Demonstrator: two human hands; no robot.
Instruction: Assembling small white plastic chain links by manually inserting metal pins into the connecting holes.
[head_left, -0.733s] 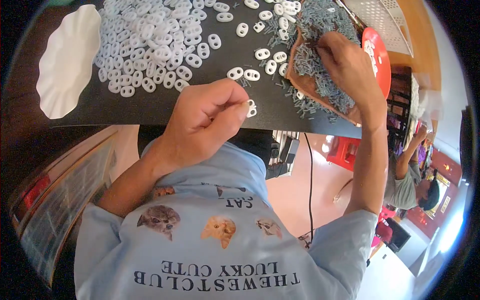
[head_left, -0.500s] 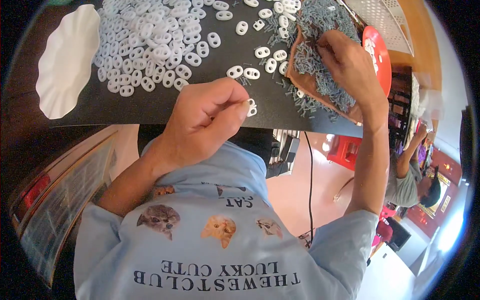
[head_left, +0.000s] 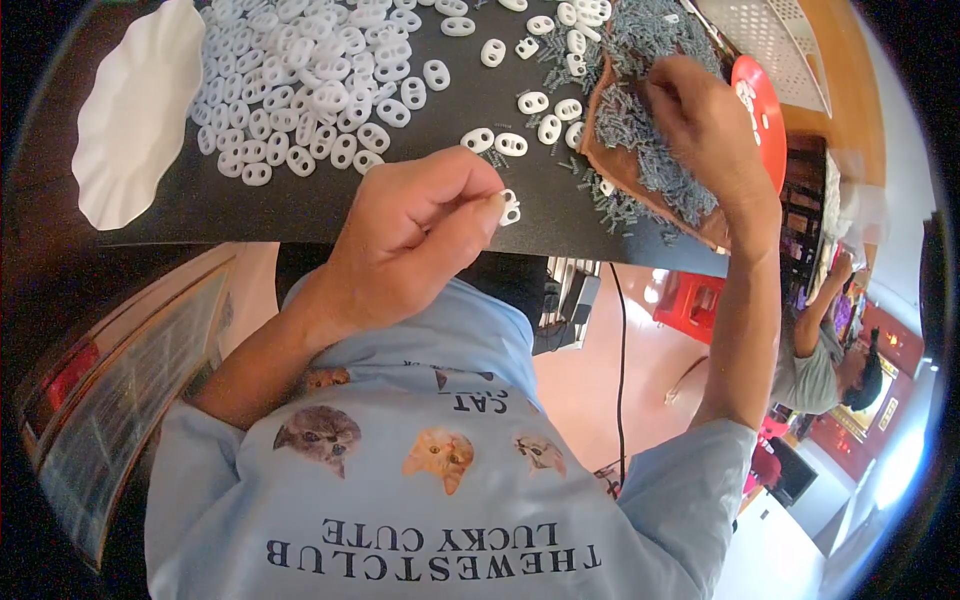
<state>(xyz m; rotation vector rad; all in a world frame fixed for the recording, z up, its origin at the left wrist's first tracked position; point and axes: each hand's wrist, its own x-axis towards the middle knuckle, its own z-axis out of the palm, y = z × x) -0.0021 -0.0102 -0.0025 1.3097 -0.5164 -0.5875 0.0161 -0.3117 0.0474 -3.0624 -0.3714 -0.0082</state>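
Observation:
My left hand [head_left: 415, 235] is closed, thumb and forefinger pinching a small white oval plastic piece with two holes [head_left: 510, 209] at the table's near edge. My right hand [head_left: 705, 135] hangs over a heap of tiny grey-blue spring-like pieces [head_left: 650, 150], which lies on a brown cloth-like sheet [head_left: 605, 115]. Its fingers are curled in and partly blurred; whatever sits between them is hidden. Between the hands, several loose two-hole white pieces [head_left: 511, 145] lie on the dark table [head_left: 440, 125].
A big pile of white two-hole pieces [head_left: 300, 90] covers the table's far left, beside a wavy-edged white dish [head_left: 140, 110]. On the right stand a red plate [head_left: 768, 130] with white pieces and a perforated white tray [head_left: 780, 40]. Another person [head_left: 815, 365] sits farther right.
The right hand's fingers have shifted slightly over the grey-blue heap and blurred. My left hand still pinches the same white piece. The whole view has moved a little.

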